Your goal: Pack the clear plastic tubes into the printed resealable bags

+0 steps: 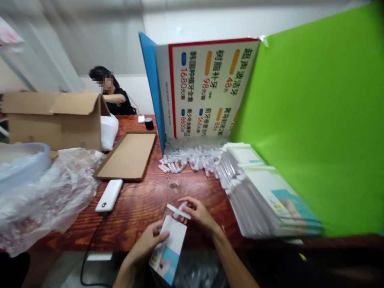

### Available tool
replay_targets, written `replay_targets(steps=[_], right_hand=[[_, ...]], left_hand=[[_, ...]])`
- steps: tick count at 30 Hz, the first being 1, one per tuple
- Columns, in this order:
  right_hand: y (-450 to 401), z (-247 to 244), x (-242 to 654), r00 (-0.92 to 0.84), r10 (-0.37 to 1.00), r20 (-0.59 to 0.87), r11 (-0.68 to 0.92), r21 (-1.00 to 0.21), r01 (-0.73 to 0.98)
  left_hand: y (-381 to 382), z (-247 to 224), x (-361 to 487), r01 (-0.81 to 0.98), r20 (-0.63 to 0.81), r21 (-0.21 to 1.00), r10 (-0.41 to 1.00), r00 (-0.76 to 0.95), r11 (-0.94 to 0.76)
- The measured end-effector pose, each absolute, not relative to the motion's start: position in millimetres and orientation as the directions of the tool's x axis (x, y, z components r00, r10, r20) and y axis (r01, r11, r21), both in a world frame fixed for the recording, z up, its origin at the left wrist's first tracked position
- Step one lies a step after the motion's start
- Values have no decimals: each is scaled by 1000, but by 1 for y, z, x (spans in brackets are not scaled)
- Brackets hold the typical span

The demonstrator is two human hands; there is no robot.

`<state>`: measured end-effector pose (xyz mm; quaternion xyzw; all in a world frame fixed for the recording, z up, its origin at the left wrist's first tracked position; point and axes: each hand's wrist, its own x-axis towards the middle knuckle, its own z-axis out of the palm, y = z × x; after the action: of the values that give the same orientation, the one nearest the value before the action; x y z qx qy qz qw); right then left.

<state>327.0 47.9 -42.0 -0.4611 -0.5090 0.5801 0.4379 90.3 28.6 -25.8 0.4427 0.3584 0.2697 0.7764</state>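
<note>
A clear-topped package (174,244) with a white and teal card is held tilted at the table's front edge. My left hand (151,240) grips its left side, thumb over the card. At the package's top end, my right hand (196,214) has its fingers closed around a small translucent piece (181,207). Many small clear plastic pieces (195,158) lie piled beyond my hands. To the right, similar packages (258,200) stand stacked in a leaning row.
Printed and green boards (315,120) rise behind the pieces and packages. On the left are a cardboard tray (129,156), a white power bank (109,195) with a cable, crumpled plastic (66,180), a tub (27,160) and a carton (54,124). A person (112,94) sits beyond.
</note>
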Motion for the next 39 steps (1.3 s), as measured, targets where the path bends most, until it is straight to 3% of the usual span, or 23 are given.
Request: replay_targets(steps=[2,7,12,14,17,19,21,23,25,27,28,31,34,36,39], right_hand=[[26,-33,324,-270,961,-58,-80,-994,-70],[-7,-30,330,-402,916,6,38,-997,73],[-48,-34,350,-224,973,-63,22,-934,355],[-69,-39,358,-202,975,-91,31,-846,532],[-99,-59,354,-242,950,-197,90,-569,817],[-112,-75,344,-229,938,-259,116,-389,914],[-115,-84,335,-214,937,-278,121,-315,941],[-109,-82,332,-222,950,-218,114,-418,901],[-99,-69,335,-157,984,-89,60,-660,749],[-88,-53,340,-10,1000,-25,-18,-903,430],[-83,-46,341,42,998,-45,-55,-965,255],[-73,-35,341,-20,992,-124,-126,-987,-99],[-69,-35,337,-160,981,-108,-124,-988,-95],[-67,-39,335,-174,978,-113,-123,-991,-48],[-67,-46,336,-181,961,-208,-231,-966,-119]], left_hand=[[25,-21,94,-30,-354,883,708,610,468],[7,-16,96,76,-383,895,669,637,440],[-19,-21,87,76,-362,909,688,629,409],[-28,-26,81,2,-389,885,738,551,465],[-36,-36,73,-118,-442,832,776,449,542],[-37,-41,72,-145,-449,821,781,434,553],[-36,-44,73,-112,-429,842,782,453,527],[-36,-44,76,-62,-407,871,787,464,487],[-35,-43,79,-31,-389,883,768,508,468],[-35,-41,82,-21,-358,889,723,591,457],[-34,-40,84,-14,-338,895,696,633,447],[-32,-36,91,37,-317,913,647,694,407],[-28,-29,98,71,-313,921,620,720,383],[-26,-25,100,95,-309,926,589,747,366],[-26,-24,102,142,-311,932,534,786,334]])
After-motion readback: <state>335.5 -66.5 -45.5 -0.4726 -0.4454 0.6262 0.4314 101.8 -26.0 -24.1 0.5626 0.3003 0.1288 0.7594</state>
